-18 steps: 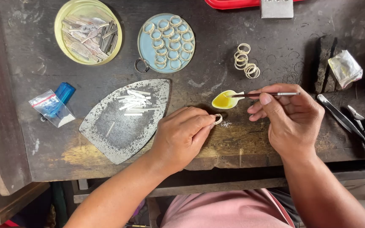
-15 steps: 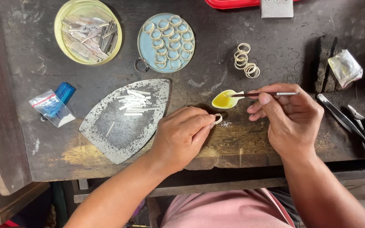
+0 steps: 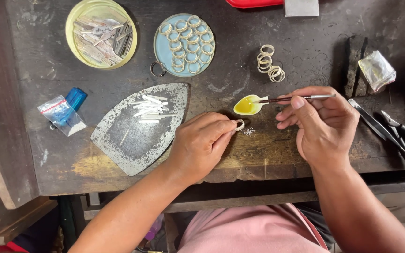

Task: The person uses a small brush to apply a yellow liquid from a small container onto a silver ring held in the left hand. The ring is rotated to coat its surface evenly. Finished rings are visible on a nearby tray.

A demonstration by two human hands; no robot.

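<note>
Head view, looking down on a dark, worn workbench [image 3: 305,154]. The left hand [image 3: 202,145] rests near the front edge, thumb and forefinger pinched shut on one small pale ring [image 3: 239,124], held just above the bench top. The right hand [image 3: 326,126] has its fingers closed on a thin brush [image 3: 296,98], whose tip lies in a small yellow spoon-shaped dish [image 3: 247,106] of yellow liquid just behind the ring.

To do this step well, judged from the frame: take up only a little liquid, keep the ring steady and turned toward the brush, and touch the tip only to the seam, if there is one; the ring is too small to show it.

Counts: one iron-shaped metal plate [image 3: 132,140] left of centre bearing roughly a dozen short white strips [image 3: 148,108]; one round blue tin [image 3: 162,49] at the back edge holding about fifteen rings; one yellow lid [image 3: 73,42] toward the back left corner with a heap of metal scraps; about six loose rings [image 3: 269,62] right of the tin; two small plastic bags [image 3: 59,115], one left, one right; two pliers [image 3: 390,133] at the right edge.
</note>
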